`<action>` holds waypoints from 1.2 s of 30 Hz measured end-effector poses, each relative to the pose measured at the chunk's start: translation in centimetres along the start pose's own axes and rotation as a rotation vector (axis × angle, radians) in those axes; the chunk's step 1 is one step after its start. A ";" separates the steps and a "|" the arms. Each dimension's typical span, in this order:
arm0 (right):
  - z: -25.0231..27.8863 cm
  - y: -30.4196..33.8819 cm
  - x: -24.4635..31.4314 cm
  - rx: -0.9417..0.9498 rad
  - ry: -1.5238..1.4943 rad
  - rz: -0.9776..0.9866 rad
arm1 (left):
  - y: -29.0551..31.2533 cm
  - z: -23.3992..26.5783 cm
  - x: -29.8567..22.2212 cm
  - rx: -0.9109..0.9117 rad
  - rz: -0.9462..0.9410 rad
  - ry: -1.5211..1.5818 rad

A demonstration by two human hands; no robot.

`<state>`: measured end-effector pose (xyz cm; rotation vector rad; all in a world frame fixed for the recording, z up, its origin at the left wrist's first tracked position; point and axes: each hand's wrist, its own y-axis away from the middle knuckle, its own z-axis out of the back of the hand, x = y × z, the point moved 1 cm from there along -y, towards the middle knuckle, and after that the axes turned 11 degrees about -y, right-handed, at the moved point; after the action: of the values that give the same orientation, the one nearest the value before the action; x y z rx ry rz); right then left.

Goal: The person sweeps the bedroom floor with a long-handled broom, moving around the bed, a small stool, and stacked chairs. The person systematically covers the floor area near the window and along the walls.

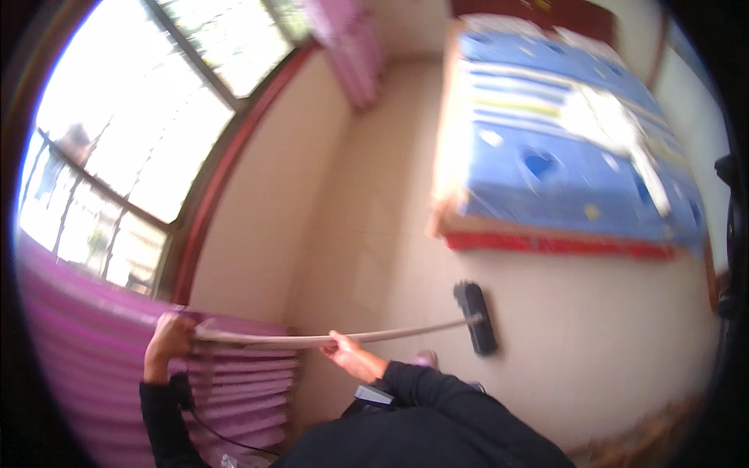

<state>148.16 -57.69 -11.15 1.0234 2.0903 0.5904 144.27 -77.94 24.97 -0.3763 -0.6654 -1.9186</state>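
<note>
A broom with a long pale handle [406, 331] stretches across in front of me, its black head [484, 331] resting on the floor right of the middle, bristles toward the far side. My left hand [169, 337] is closed around the handle's upper end, beside the purple curtain [94, 351]. Farther down the pole, my right hand [349, 355] grips it with the fingers wrapped round. Part of a shoe [426, 359] shows below the handle.
A bed [507, 199] with a blue patterned cover and a red lower edge stands at the far right; white cloth [601, 113] lies on it. A barred window [140, 101] is at left, above a low wall [265, 179]. Another purple curtain [347, 47] hangs beyond. Tiled floor [374, 195] runs between.
</note>
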 end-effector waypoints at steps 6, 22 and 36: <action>-2.4 -2.3 6.4 0.028 0.167 0.114 | -6.3 1.7 -0.6 0.108 0.030 0.153; 12.5 19.9 44.0 -0.115 -0.121 0.694 | -29.1 11.6 -38.5 0.038 -0.303 0.152; 31.8 44.9 70.0 -0.362 -0.576 1.152 | -30.0 23.0 -78.9 0.186 -0.732 0.416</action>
<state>164.60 27.73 -30.07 1.8482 0.7169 0.9991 149.91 3.25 -7.13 0.4439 -0.7489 -2.4827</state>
